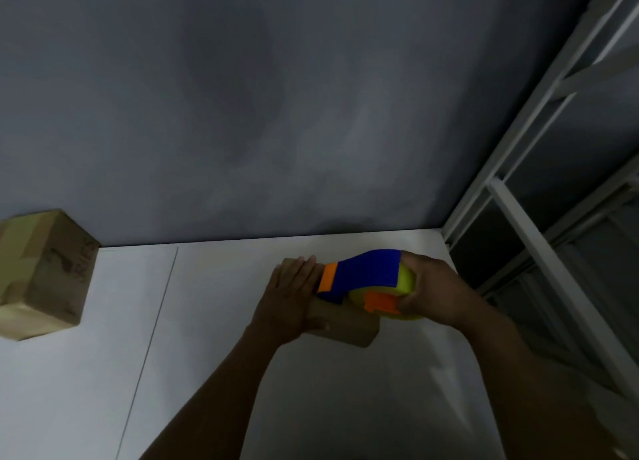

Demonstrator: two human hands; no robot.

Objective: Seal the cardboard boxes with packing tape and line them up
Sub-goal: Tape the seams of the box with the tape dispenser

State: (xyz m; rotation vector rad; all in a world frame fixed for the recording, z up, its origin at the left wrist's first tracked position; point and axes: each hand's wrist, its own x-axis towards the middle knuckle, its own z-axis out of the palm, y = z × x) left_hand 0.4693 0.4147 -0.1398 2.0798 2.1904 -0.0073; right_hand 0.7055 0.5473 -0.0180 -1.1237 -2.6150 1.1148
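A small cardboard box (349, 328) lies on the white surface (207, 321), at about 5 o'clock of the view. The left hand (290, 297) lies on its 9 o'clock end with straight fingers pressed flat. The right hand (435, 290) is curled round a blue and orange tape dispenser (359, 273) with a yellow roll, resting on the box top. A second box (48, 276), already taped, sits well apart at 9 o'clock against the grey wall (242, 113). A metal rack (539, 217) stands at 3 o'clock.

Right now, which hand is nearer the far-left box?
Left hand: on the small box, right of the far-left box; right hand grips the dispenser, farther right.
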